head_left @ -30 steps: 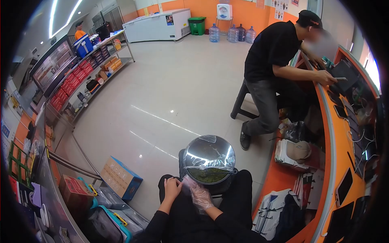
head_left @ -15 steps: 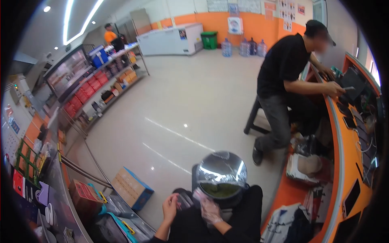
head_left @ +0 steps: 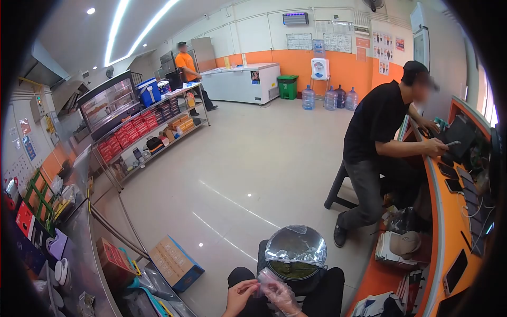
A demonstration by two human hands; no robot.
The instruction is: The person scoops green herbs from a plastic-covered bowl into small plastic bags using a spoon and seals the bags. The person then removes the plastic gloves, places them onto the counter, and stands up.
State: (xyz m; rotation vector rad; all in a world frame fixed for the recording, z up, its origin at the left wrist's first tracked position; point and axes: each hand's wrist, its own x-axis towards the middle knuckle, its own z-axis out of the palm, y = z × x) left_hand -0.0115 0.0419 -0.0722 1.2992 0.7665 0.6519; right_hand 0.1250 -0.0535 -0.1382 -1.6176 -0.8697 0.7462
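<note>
Low in the head view, my bare left hand (head_left: 241,297) pinches the edge of a small clear plastic bag (head_left: 258,288). My right hand (head_left: 281,297), in a clear plastic glove, is closed on the same bag from the other side. Just beyond my hands, between my knees, a large round metal bowl (head_left: 318,240) rests on a dark stool (head_left: 262,252). Clear plastic film (head_left: 293,247) covers its far part. Green, moist-looking stuff (head_left: 291,270) shows at the near side, with a thin utensil handle (head_left: 316,268) lying across it.
On my right, an orange counter (head_left: 435,195) bears phones, and a person in black (head_left: 375,124) sits at it. A cardboard box (head_left: 174,261) stands on the floor at left, beside a metal table (head_left: 87,248). Farther back are a shelf rack (head_left: 158,140) and a person in orange (head_left: 186,66).
My view has tilted up. My hands have come together at the plastic bag, where before they were apart. The person in orange has turned and stands beside the rack.
</note>
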